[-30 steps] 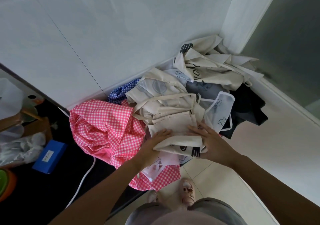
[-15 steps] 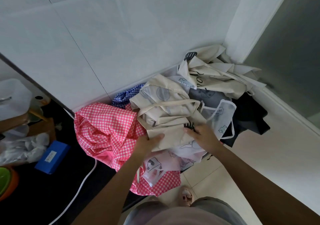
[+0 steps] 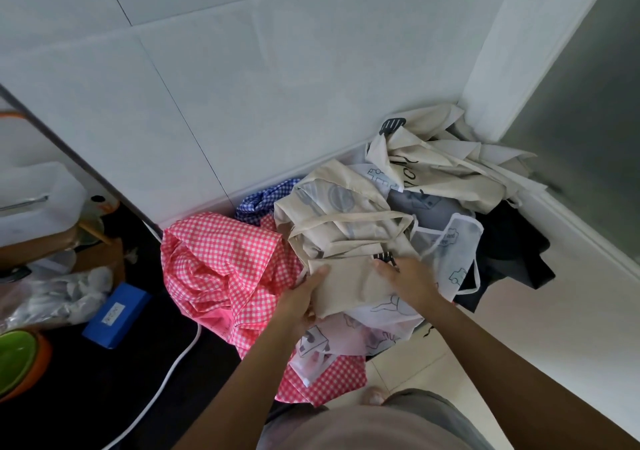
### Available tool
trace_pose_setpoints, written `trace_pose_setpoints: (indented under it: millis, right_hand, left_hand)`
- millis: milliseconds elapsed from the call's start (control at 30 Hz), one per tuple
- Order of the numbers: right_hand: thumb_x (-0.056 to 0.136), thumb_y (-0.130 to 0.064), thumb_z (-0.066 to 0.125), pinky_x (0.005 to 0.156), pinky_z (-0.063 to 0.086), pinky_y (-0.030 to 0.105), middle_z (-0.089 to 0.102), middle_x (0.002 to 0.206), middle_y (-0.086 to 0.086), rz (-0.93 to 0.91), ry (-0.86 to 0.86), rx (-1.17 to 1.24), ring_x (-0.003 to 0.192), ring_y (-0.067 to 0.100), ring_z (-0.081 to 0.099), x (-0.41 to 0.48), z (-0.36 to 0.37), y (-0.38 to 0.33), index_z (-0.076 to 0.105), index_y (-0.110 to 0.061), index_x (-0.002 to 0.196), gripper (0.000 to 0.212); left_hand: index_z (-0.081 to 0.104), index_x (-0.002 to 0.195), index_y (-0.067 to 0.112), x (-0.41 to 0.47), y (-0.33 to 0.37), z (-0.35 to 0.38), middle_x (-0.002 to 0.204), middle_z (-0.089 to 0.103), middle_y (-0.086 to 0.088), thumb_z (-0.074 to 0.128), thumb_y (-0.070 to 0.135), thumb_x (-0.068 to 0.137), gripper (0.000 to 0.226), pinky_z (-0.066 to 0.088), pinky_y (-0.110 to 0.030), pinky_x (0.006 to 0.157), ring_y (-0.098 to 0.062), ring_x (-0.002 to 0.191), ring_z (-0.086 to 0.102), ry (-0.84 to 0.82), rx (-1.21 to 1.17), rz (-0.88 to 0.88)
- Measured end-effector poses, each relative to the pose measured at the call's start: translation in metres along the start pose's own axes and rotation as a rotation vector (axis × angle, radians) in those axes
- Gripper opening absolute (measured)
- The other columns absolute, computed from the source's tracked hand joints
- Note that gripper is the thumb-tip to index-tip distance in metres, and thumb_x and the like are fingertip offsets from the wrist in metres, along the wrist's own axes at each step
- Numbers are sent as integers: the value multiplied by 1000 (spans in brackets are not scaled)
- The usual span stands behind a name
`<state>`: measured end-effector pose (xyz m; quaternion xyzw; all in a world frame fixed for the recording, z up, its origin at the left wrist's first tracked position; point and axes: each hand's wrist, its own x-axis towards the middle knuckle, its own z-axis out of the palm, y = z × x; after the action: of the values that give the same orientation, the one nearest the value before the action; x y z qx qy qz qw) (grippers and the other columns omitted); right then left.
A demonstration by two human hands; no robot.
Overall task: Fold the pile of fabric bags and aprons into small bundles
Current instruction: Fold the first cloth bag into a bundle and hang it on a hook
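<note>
Bag (image 3: 346,283) raised, left hand (image 3: 300,299) gripping, right hand (image 3: 410,276) pressing

The apron (image 3: 221,269) is pink-and-white gingham, at nine o'clock of the plain beige bag (image 3: 349,283). Blue-and-white gingham cloth (image 3: 263,200) shows at eleven, black fabric (image 3: 512,259) at three, and a blue box (image 3: 116,314) and a green, orange-rimmed bowl (image 3: 15,356) farther out at nine.

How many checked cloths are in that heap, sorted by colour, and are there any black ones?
Pink check cloth: 1
Blue check cloth: 1
Black cloth: 1
Total: 3 that can be told apart; folds and the pale bags on top may hide more.
</note>
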<state>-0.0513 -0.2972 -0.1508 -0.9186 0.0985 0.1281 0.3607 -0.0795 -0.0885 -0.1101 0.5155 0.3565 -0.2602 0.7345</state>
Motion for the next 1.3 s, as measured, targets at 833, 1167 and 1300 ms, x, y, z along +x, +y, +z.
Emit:
trace_pose_setpoints:
  millis: [833, 1167, 1300]
  right_hand:
    - [74, -78, 44, 118, 14, 42, 9, 160, -4, -442, 296, 123, 146, 7, 3, -91, -45, -102, 2, -34, 151, 98]
    - [70, -19, 83, 64, 53, 19, 73, 90, -4, -142, -118, 655, 81, 8, 70, -84, -84, -112, 63, -21, 104, 39]
    - [73, -15, 80, 63, 53, 18, 74, 88, -4, -118, -144, 719, 80, 10, 71, -84, -81, -105, 67, -20, 100, 30]
  left_hand:
    - [48, 133, 0, -78, 34, 42, 130, 58, -21, 44, 12, 93, 42, 47, -42, 100, -32, 121, 56, -623, -220, 224]
    - [64, 114, 8, -87, 33, 56, 105, 72, -11, 53, 36, 90, 38, 55, -40, 88, -28, 104, 67, -324, 182, 692]
    - [62, 98, 4, -80, 25, 56, 84, 70, -12, 61, 58, 82, 56, 57, -42, 66, -25, 79, 69, -128, 313, 871]
